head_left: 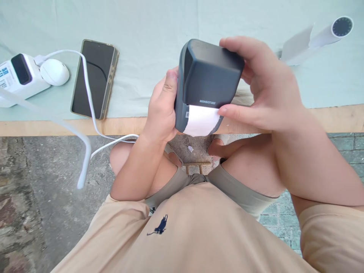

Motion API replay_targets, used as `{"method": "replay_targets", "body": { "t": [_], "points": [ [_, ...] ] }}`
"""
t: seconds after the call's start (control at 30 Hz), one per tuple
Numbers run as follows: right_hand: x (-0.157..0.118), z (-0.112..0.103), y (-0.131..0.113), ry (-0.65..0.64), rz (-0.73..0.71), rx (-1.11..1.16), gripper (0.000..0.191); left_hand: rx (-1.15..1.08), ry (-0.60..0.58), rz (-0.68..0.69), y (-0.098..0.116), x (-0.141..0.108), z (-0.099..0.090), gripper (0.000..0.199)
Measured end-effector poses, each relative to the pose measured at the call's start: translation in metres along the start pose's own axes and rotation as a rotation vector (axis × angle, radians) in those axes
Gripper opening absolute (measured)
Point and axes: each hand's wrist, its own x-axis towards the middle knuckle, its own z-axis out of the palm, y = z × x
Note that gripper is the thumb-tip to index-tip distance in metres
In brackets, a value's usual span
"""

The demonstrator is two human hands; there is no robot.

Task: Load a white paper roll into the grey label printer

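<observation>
A dark label printer (214, 76) marked NIIMBOT is held up over the table's front edge, between both hands. White label paper (202, 120) sticks out of the slot below its lid and ends in an uneven edge. My left hand (163, 104) is wrapped round the printer's left side, thumb along its edge. On the right side, my right hand (264, 83) grips the lid, fingers at the top corner and behind. Its thumb rests at the right edge of the paper by the slot. The printer's underside is hidden.
On the pale cloth (148, 22) at left lie a phone (95, 79) and a white power bank (25, 77) with a small display. A white earbud case (54, 72) and white cable (87, 83) are beside them. A paper roll (327, 36) lies far right. The wooden edge (125, 127) runs in front.
</observation>
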Motion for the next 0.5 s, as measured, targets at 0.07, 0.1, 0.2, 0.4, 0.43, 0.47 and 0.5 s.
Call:
{"method": "replay_targets", "body": {
  "t": [0.07, 0.1, 0.2, 0.4, 0.43, 0.47, 0.5],
  "points": [
    [0.001, -0.002, -0.003, 0.025, -0.029, -0.045, 0.07, 0.002, 0.008, 0.004, -0.001, 0.001, -0.001, 0.035],
    [0.002, -0.003, -0.005, 0.031, -0.044, -0.062, 0.068, -0.002, 0.013, -0.003, -0.001, 0.0, -0.001, 0.035],
    [0.004, -0.002, -0.013, 0.005, -0.092, -0.126, 0.067, -0.023, 0.033, -0.036, 0.002, -0.002, 0.003, 0.034],
    [0.007, -0.002, -0.02, 0.273, -0.043, -0.262, 0.045, -0.14, -0.038, -0.103, 0.009, -0.002, 0.013, 0.044],
    [0.007, -0.001, -0.02, 0.41, -0.022, -0.21, 0.038, -0.141, -0.067, -0.096, 0.009, -0.002, 0.012, 0.041],
    [0.007, -0.001, -0.021, 0.516, 0.025, -0.104, 0.031, -0.138, -0.087, -0.077, 0.008, -0.001, 0.011, 0.036],
    [0.006, 0.0, -0.021, 0.586, 0.078, 0.023, 0.024, -0.13, -0.097, -0.055, 0.007, -0.001, 0.009, 0.032]
  ]
}}
